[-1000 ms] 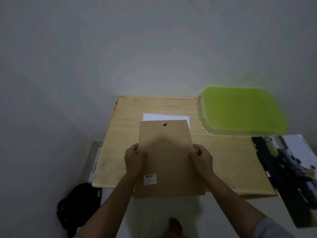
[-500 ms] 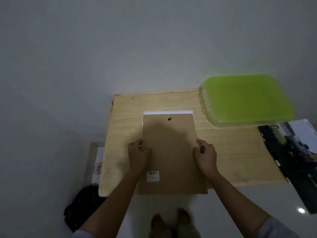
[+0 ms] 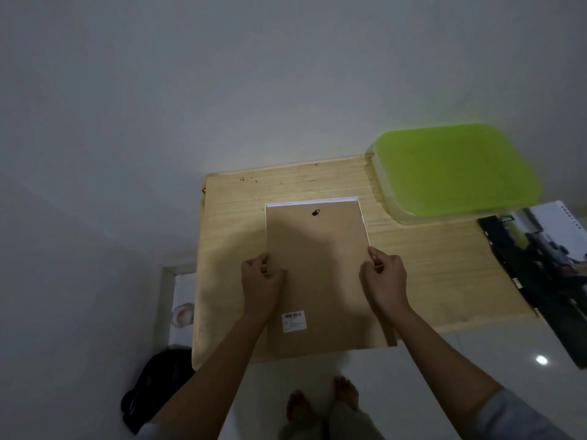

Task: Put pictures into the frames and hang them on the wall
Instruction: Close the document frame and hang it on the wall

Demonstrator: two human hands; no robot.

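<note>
Hands are curled on the brown backing board: its side edges are pinched by the left hand and right hand. It is laid on the wooden counter over a white sheet, with which it should be squared evenly before release.

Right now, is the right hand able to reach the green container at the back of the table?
Probably yes. Only bare table lies between the right hand and the green container. But the hand pinches the edge of the brown backing board, so it must let go first.
</note>
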